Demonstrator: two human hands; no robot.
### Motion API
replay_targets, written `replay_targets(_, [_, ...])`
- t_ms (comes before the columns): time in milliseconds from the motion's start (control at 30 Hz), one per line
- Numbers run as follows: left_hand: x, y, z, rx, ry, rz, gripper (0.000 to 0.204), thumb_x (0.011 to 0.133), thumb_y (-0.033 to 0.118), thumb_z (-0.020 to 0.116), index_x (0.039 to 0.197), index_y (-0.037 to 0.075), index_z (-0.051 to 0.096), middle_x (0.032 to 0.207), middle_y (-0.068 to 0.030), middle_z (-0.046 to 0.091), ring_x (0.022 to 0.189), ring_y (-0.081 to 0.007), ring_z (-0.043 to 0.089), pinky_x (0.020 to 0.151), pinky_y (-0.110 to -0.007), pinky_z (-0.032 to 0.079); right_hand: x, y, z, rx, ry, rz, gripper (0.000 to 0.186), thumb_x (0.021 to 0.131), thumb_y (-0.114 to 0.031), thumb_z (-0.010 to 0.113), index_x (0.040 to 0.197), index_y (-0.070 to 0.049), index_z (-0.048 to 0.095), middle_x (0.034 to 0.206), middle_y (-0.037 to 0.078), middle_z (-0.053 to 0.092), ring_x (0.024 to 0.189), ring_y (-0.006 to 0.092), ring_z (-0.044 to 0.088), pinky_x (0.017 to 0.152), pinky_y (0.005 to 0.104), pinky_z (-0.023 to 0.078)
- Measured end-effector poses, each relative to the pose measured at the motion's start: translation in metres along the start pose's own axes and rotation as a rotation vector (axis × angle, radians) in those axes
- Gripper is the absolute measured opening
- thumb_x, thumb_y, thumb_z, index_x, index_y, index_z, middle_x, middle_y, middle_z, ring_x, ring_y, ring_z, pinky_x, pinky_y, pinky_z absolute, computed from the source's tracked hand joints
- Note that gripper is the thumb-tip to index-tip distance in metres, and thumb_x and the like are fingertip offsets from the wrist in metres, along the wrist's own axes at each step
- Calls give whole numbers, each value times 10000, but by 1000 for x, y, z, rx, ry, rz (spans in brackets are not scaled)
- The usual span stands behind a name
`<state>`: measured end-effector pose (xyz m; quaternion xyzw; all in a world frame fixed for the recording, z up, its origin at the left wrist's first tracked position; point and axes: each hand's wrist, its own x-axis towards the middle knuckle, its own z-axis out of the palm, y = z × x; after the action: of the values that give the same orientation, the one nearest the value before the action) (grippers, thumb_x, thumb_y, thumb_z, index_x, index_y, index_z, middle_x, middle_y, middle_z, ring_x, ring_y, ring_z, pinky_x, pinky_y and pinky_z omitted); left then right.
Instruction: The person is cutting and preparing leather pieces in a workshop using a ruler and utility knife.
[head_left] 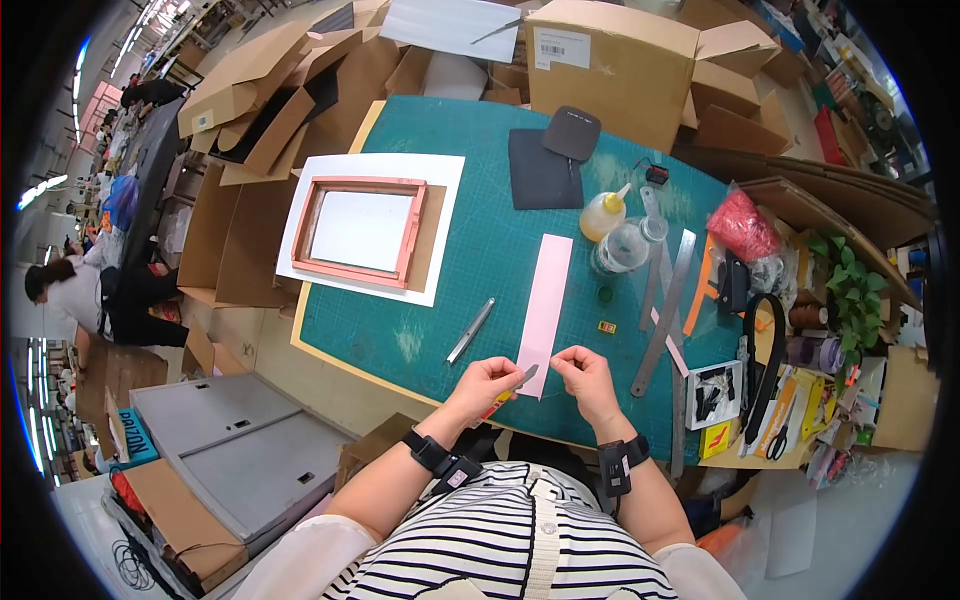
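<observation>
A long pale pink strip (548, 290) lies lengthwise on the green cutting mat (420, 330), its near end between my hands. My left hand (485, 385) is closed around a knife (497, 404) with a yellow and red handle. Its grey blade tip reaches over the strip's near end. On the strip's right side, my right hand (585, 380) has thumb and forefinger pinched together by the edge. Whatever they hold, if anything, is too small to make out. A silver pen-like tool (470, 330) rests left of the strip.
A reddish frame (418, 235) sits on a white board at the mat's left. Right of the strip stand a yellow-capped bottle (603, 215), a clear jar (622, 250) and steel rulers (665, 315). Large cardboard boxes (610, 75) crowd the far edge. Scissors (776, 445) lie right.
</observation>
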<state>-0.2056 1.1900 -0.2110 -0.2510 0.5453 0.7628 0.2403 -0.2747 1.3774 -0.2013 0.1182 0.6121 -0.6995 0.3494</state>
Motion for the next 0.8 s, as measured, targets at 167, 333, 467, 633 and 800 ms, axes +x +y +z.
replay_targets(167, [2,2,4,-51,18,17,110,876,132,636,872,22,632,801,-15,623,702,-86,582,645,-230,493,-3,0,11,-28,-45,-18,82,828,-85,663,816,-11,629,635,-85,484,574,4,384,510,179,290])
replay_targets(333, [2,0,3,-72,7,-1,103,880,134,631,863,32,629,799,-8,617,706,-84,578,642,-234,498,0,8,10,-61,-55,-73,74,828,-77,658,801,-19,622,643,-86,485,576,5,385,509,179,292])
replay_targets(467, [2,-2,4,-111,6,-2,101,887,141,622,854,46,618,796,4,601,710,-78,572,641,-235,501,-1,8,14,-42,-29,-94,73,834,-77,646,788,-32,613,652,-85,487,569,6,386,504,178,297])
replay_targets(633, [0,-5,-1,-72,-8,-17,106,890,145,620,849,47,612,803,5,598,721,-75,570,652,-241,507,6,4,-1,12,39,-99,66,853,-102,628,812,-62,597,612,-82,454,488,4,350,428,173,251])
replay_targets(800, [0,-1,2,-148,14,-33,96,884,128,627,840,50,592,800,-4,589,719,-86,573,660,-246,508,1,3,6,-140,-105,-78,106,840,-112,656,808,-18,621,655,-83,489,585,4,397,518,170,310])
